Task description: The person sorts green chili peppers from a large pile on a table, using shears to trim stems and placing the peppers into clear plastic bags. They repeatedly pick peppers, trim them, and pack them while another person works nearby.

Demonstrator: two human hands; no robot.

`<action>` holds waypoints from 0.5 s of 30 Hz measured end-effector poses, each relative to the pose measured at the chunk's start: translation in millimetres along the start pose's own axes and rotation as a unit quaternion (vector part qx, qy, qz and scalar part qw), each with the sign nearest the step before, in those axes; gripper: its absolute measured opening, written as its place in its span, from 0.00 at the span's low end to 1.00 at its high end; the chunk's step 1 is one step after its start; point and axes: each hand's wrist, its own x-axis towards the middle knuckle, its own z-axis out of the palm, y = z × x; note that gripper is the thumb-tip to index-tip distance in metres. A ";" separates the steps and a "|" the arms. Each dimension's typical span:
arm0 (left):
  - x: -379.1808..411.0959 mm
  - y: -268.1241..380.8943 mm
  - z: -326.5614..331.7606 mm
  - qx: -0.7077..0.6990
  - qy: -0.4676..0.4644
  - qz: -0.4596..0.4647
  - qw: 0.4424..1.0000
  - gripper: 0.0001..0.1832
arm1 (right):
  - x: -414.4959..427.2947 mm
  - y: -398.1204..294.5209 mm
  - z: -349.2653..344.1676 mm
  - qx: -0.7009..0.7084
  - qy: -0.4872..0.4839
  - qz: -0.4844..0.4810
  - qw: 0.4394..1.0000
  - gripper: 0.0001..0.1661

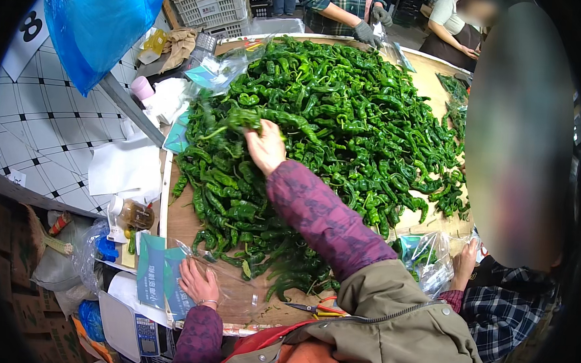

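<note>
A broad heap of wrinkled green peppers covers most of the wooden table in front of me. My right hand reaches over its left part, fingers closed around some green peppers that look blurred. Down at the near left, my left hand lies flat, fingers apart, on a clear plastic bag with a teal printed panel. Another printed teal bag is beside it. Snips with red and yellow handles lie on the table close to my body, below my right sleeve.
A digital scale stands at the lower left, near a jar. Along the right edge, a co-worker's hand holds a clear bag with peppers. Gloved hands work across the table. A blue plastic bag hangs upper left.
</note>
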 end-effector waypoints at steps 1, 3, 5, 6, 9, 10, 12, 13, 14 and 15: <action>0.5 0.2 0.0 0.002 -0.003 -0.001 1.000 0.33 | 2.6 -9.1 12.8 0.005 0.001 -0.038 0.999 0.24; 1.8 1.1 -0.7 0.005 -0.005 -0.001 1.000 0.32 | 3.8 -29.2 23.2 0.001 -0.103 -0.018 0.995 0.31; 2.2 3.6 -2.3 0.005 -0.005 0.003 1.000 0.32 | 4.0 -39.4 31.1 0.002 -0.108 -0.027 0.994 0.30; 1.9 3.4 -2.8 0.002 -0.005 -0.002 1.000 0.32 | 3.6 -42.8 30.9 0.005 -0.116 -0.028 0.993 0.29; 2.0 2.7 -4.1 -0.004 0.000 -0.006 1.000 0.32 | 10.9 -31.2 10.2 0.034 -0.198 -0.067 0.977 0.27; 1.3 0.9 -4.1 -0.003 0.003 -0.006 1.000 0.32 | 11.8 -36.4 -7.2 0.058 -0.169 -0.035 0.983 0.23; -1.4 0.8 -1.4 -0.003 0.004 -0.001 1.000 0.32 | 30.9 -25.7 -49.5 0.091 -0.101 0.043 0.990 0.19; -0.3 1.2 0.0 -0.002 0.005 0.002 1.000 0.32 | 44.3 -4.2 -66.3 0.138 -0.062 0.076 0.986 0.18; -1.2 -1.6 0.0 0.003 0.008 -0.002 1.000 0.32 | 48.8 -1.9 -83.2 0.103 -0.042 0.094 0.989 0.17; -0.2 -1.4 -0.7 0.001 0.008 -0.001 1.000 0.32 | 52.5 4.7 -97.5 0.088 -0.019 0.082 0.993 0.18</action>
